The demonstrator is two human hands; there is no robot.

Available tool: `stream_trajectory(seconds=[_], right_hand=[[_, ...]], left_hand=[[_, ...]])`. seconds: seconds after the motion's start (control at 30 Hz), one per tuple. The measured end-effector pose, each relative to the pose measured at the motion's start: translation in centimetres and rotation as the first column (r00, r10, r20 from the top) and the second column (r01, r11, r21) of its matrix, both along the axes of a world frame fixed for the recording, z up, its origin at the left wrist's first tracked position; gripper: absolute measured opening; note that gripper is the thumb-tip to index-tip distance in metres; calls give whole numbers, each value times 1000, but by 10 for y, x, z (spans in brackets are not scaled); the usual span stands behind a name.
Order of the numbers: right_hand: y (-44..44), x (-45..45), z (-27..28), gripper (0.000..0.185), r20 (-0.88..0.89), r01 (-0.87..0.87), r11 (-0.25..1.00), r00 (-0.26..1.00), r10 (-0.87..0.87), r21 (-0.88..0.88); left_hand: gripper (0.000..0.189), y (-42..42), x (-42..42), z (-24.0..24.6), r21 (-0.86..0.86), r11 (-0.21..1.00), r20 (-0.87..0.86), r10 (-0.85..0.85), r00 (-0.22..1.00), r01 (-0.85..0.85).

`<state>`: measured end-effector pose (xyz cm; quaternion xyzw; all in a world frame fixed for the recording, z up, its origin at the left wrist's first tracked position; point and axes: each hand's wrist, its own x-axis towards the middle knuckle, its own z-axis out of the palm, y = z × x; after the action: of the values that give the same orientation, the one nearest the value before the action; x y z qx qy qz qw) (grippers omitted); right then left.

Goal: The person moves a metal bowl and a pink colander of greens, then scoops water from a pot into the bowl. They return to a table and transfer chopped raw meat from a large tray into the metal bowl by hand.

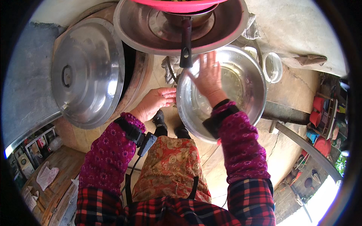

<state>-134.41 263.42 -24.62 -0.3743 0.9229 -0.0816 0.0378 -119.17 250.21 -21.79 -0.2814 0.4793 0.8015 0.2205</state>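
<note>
A large shiny metal basin (251, 113) stands before me, with what looks like a little clear liquid in its bottom. My right hand (209, 80) is over the basin with fingers spread. Its fingertips reach towards the rim of a wide shallow metal bowl (135, 31). Inside that bowl sits a pan whose black handle (186, 42) points at me. A pink plastic basin (183, 4) rests on top, cut by the picture's edge. My left hand (158, 100) holds nothing visible; its fingers lie at the basin's left rim, and contact is unclear.
A big domed metal lid (87, 73) leans over a round brown structure (144, 67) on the left, leaving a dark gap. Behind the basin at right stands a clear container (273, 67). A wooden table (62, 163) is at lower left; shelves with red containers (315, 118) are at far right.
</note>
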Motion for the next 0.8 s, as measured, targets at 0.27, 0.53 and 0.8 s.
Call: stream_trajectory(seconds=[0.27, 0.53, 0.8], right_hand=[[-2, 113, 8, 64, 196, -61, 981, 976, 97, -182], [80, 154, 8, 59, 585, -53, 993, 804, 106, -107], [207, 51, 17, 28, 218, -97, 880, 976, -8, 466]], left_hand=[[30, -17, -11, -4, 101, 990, 127, 86, 988, -100], [12, 13, -41, -14, -606, 791, -33, -131, 991, 84], [14, 14, -43, -9, -539, 824, 108, -140, 984, 176]])
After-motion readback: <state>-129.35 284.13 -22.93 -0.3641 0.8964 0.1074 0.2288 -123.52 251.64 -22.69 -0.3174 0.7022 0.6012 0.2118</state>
